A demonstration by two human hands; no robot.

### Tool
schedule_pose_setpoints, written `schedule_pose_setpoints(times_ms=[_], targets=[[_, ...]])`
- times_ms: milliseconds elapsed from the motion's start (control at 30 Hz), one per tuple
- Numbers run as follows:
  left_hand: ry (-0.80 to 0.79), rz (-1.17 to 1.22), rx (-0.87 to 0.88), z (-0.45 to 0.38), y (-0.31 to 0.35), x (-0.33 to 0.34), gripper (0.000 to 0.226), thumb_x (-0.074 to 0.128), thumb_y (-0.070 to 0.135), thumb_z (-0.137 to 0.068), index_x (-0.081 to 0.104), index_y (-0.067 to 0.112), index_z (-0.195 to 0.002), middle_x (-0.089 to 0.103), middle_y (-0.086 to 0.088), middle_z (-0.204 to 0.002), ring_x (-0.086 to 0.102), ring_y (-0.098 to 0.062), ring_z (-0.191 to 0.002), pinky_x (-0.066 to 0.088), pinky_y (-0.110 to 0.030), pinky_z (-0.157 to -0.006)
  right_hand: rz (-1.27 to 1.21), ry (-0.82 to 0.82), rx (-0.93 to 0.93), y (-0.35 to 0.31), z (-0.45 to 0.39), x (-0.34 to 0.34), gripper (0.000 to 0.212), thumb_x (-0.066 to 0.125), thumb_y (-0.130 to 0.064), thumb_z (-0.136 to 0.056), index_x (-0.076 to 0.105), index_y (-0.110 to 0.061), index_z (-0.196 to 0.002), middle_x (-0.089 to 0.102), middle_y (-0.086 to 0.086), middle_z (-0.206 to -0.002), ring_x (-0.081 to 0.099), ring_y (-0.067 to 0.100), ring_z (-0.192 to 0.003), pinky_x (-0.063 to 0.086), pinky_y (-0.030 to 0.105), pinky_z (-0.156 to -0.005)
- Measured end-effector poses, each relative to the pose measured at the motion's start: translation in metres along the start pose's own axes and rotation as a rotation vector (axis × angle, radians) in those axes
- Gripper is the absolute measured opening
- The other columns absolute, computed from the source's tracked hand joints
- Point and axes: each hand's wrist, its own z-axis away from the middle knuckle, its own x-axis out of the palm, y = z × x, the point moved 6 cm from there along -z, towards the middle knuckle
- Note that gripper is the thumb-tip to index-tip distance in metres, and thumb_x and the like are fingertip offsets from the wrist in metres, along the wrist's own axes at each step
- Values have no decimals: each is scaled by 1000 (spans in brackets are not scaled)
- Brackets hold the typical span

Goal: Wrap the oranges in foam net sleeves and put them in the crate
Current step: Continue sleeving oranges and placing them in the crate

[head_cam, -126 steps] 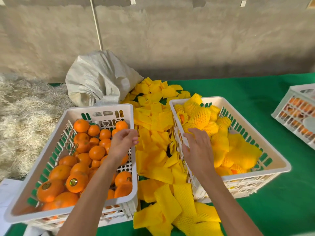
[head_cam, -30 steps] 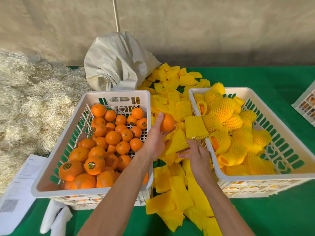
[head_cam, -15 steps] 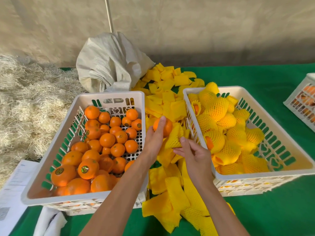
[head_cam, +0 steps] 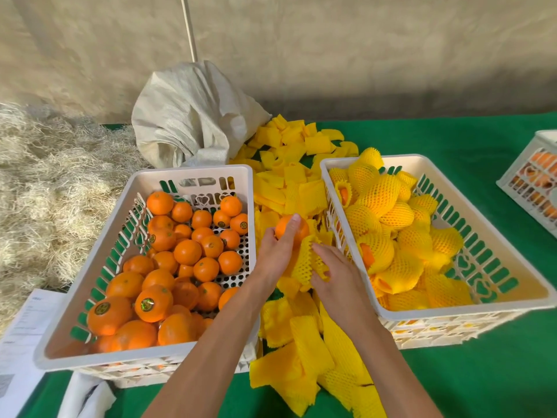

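Note:
My left hand (head_cam: 275, 251) grips a bare orange (head_cam: 287, 227) between the two crates, above the sleeve pile. My right hand (head_cam: 334, 271) holds a yellow foam net sleeve (head_cam: 305, 260) just below the orange, its mouth close to the fruit. On the left stands a white crate (head_cam: 99, 276) filled with several bare oranges (head_cam: 187, 251). At the right, another white crate (head_cam: 512, 267) holds several sleeved oranges (head_cam: 388, 218). Loose yellow sleeves (head_cam: 301, 182) lie spread on the green table between the crates.
A grey-white sack (head_cam: 193, 116) sits behind the crates against the wall. Straw (head_cam: 45, 182) is piled at the left. Paper sheets (head_cam: 27, 327) lie at the lower left. A third crate (head_cam: 530, 182) with fruit stands at the right edge of the green table (head_cam: 452, 381).
My left hand took an orange from the left crate and carried it over the sleeves. My right hand picked up a sleeve and brought it against the orange.

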Motion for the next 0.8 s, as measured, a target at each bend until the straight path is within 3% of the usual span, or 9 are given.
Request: schedule_pose_setpoints(times_ms=[100, 200, 300, 433, 533, 633, 700, 733, 800], targets=[[-31, 39, -74, -3, -5, 0, 95, 54, 83, -83, 37, 22, -154, 46, 9, -135, 51, -14, -120, 42, -34, -102, 87, -106, 49, 3, -4, 8, 75, 71, -27, -91, 35, -23, -156, 38, -5, -159, 38, 19, -144, 43, 39, -112], [-50, 113, -68, 0, -2, 0, 114, 52, 92, -71, 35, 23, -160, 47, -3, -157, 48, -28, -140, 37, -51, -120, 225, -151, 62, 3, -11, 11, 87, 72, -44, -86, 29, -19, -158, 32, -1, -163, 33, 21, -148, 35, 39, -114], [-22, 153, 107, 6, 9, -2, 104, 54, 91, -75, 43, 26, -156, 55, 1, -151, 55, -18, -133, 45, -44, -115, 471, -175, -24, -1, -21, 14, 95, 67, -61, -78, 33, -15, -155, 19, 6, -168, 15, 22, -155, 8, 40, -124], [-7, 193, 305, 15, 22, -12, 80, 54, 81, -81, 67, 21, -132, 73, 4, -111, 65, -5, -88, 53, -21, -74, 653, -252, -130, -6, -40, 8, 95, 61, -74, -70, 44, -21, -147, 4, 15, -170, -14, 23, -156, -13, 52, -123], [-74, 157, 328, 23, 24, -8, 39, 41, 73, -93, 75, 53, -101, 77, 17, -98, 72, -2, -90, 55, -22, -75, 589, -449, -144, -8, -49, 6, 86, 66, -73, -72, 48, -33, -146, -3, 14, -170, -22, 22, -154, -13, 54, -122], [-169, 105, 393, 30, 24, 1, 53, 45, 78, -93, 76, 36, -92, 76, 5, -95, 73, -10, -92, 59, -27, -83, 502, -596, -121, -11, -51, -2, 48, 70, -64, -72, 59, -29, -104, 21, 13, -166, -6, 24, -157, -14, 50, -123], [-176, 107, 424, 32, 23, 4, 67, 50, 85, -85, 64, 20, -88, 66, -10, -91, 65, -23, -89, 56, -40, -88, 429, -654, -108, -12, -51, -6, 41, 67, -57, -74, 55, -20, -85, 62, 4, -119, 43, 25, -138, -6, 49, -124], [-173, 99, 443, 33, 24, 5, 71, 51, 85, -85, 57, 15, -86, 59, -18, -86, 60, -27, -85, 54, -46, -85, 384, -673, -98, -12, -50, -9, 39, 68, -52, -77, 52, -17, -80, 62, -1, -89, 60, 18, -108, 4, 46, -124], [-181, 43, 490, 34, 23, 10, 72, 48, 81, -90, 49, 11, -79, 49, -25, -80, 53, -33, -76, 48, -51, -76, 259, -706, -73, -14, -48, -13, 34, 71, -41, -81, 47, -18, -74, 48, -5, -64, 50, 13, -64, 38, 38, -100]])
